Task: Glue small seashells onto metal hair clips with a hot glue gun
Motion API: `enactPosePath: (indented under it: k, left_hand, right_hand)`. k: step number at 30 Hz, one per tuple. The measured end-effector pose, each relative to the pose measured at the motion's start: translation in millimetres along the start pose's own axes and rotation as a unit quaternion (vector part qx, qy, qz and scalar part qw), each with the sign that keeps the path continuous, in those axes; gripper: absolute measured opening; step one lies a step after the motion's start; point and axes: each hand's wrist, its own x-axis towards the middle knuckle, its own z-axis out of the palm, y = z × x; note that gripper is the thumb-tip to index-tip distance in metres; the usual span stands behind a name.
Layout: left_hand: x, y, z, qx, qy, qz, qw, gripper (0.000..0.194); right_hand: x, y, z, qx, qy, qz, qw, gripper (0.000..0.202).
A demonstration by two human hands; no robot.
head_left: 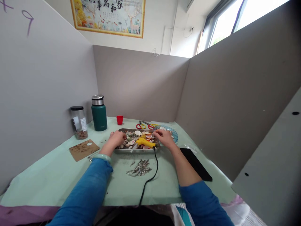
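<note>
A metal tray (135, 151) full of mixed seashells (137, 133) stands in front of me. Lying across the shells is a yellow glue gun (145, 142) with its pale tip pointing left and a black cord trailing toward me. At the tray's left end is my left hand (117, 138), its fingers curled down among the shells; whatever they hold is hidden. My right hand (164, 137) is over the tray's right end, thumb and fingertips drawn together. Anything between those fingertips is too small to name.
Small metallic pieces (140, 168) lie piled before the tray. To the left are a brown board (84, 150), a lidded jar (79, 122) and a green bottle (99, 114). Behind are a red cup (119, 120), scissors (141, 125) and a blue plate (175, 134); a black slab (196, 164) lies right.
</note>
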Motion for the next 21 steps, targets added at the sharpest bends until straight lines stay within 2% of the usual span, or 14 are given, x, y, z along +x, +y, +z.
enactPosePath:
  k: [3, 5, 9, 12, 15, 18, 21]
  left_hand:
    - [-2.1, 2.4, -0.7, 0.007, 0.007, 0.014, 1.000, 0.029]
    - [-2.3, 3.5, -0.3, 0.010, 0.015, 0.022, 1.000, 0.029]
    - [0.4, 3.5, 3.2, 0.011, 0.005, 0.029, 0.999, 0.029]
    - [2.7, 4.3, 7.6, 0.011, -0.002, 0.035, 0.999, 0.031]
    - [4.9, 7.6, 12.7, 0.011, 0.013, 0.041, 0.999, 0.036]
    - [7.2, 11.3, 16.9, 0.012, 0.016, 0.055, 0.998, 0.038]
    - [7.4, 15.5, 17.5, 0.012, 0.004, 0.061, 0.998, 0.029]
  right_hand:
    - [-1.6, -31.3, -4.4, -0.008, -0.081, -0.052, 0.995, 0.036]
    - [-3.2, -45.4, -2.8, -0.049, -0.124, -0.050, 0.990, 0.042]
    - [-5.8, -51.8, 6.8, -0.111, -0.167, -0.040, 0.979, 0.048]
    - [-6.7, -47.4, 10.6, -0.098, -0.157, -0.017, 0.983, 0.040]
    - [-5.8, -41.9, 7.1, 0.056, -0.139, -0.007, 0.989, 0.035]
    - [-2.3, -33.9, 1.3, 0.243, -0.088, 0.016, 0.966, 0.040]
    - [2.3, -23.7, 0.0, 0.328, -0.004, 0.057, 0.943, 0.042]
